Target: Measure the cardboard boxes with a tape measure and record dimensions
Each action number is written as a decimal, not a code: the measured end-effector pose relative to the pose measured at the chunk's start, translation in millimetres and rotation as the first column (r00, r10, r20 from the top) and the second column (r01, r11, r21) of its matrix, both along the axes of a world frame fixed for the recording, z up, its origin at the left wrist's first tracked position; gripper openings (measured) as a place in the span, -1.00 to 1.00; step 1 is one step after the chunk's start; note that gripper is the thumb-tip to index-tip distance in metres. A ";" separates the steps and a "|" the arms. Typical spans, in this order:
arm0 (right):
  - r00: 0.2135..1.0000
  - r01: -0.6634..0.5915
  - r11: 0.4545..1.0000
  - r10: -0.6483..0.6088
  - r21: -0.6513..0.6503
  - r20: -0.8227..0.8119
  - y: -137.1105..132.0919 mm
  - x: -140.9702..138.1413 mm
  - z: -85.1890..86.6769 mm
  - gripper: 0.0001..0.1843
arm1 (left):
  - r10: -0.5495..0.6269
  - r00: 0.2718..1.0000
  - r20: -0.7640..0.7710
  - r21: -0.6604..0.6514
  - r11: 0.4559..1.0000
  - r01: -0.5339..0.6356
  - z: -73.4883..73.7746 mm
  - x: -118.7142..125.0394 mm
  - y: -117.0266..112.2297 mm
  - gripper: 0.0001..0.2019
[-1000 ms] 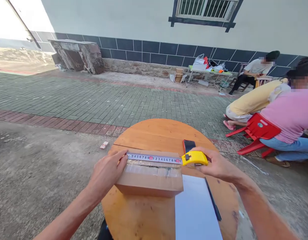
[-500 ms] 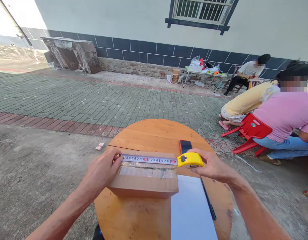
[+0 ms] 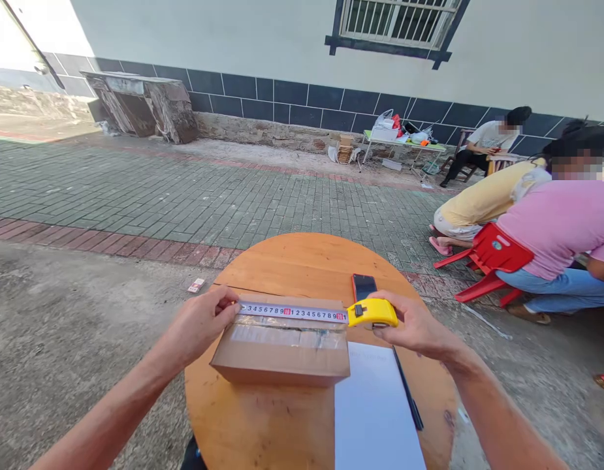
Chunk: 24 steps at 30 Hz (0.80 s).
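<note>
Fingers (image 3: 227, 307) of left hand (image 3: 198, 324) pinch tape blade (image 3: 292, 313) end onto cardboard box (image 3: 282, 358); right hand (image 3: 415, 324) wraps tape-measure case (image 3: 373, 313). Blade likely springy, sharp-edged: hold case.

On a round wooden table (image 3: 306, 261) in a paved yard, the person's left grip (image 3: 201, 323) pins the tape blade (image 3: 292, 313) to the far left corner of a taped cardboard box (image 3: 282, 359). The right grip (image 3: 414, 326) clasps the yellow tape case (image 3: 373, 313) just past the box's right edge. A phone (image 3: 364, 286), white sheet (image 3: 375, 411) and pen (image 3: 407, 388) lie beside the box.
</note>
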State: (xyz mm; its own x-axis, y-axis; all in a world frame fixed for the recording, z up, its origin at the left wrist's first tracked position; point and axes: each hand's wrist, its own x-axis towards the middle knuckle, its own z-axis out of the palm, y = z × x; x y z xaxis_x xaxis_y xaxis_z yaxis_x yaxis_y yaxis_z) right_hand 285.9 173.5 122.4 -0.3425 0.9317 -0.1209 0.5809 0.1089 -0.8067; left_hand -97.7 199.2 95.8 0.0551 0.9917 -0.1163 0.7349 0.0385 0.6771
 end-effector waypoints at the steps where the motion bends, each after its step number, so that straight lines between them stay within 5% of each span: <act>1: 1.000 0.001 1.000 -0.001 0.013 0.007 -0.5 0.2 -1.7 -0.63 | 0.002 0.998 0.069 -0.023 1.000 -0.001 -1.2 -1.2 1.7 -0.74; 6: 1.000 0.006 0.999 -0.006 0.036 -0.003 -3.9 -0.5 -5.3 -0.58 | 0.054 0.942 0.331 -0.102 0.995 -0.021 -2.5 -2.3 6.4 -0.65; 24: 0.973 -0.034 0.948 -0.042 0.317 0.228 -20.2 -24.1 28.0 -0.60 | 0.130 0.888 0.442 -0.087 0.991 -0.101 16.5 -2.6 -2.9 -0.68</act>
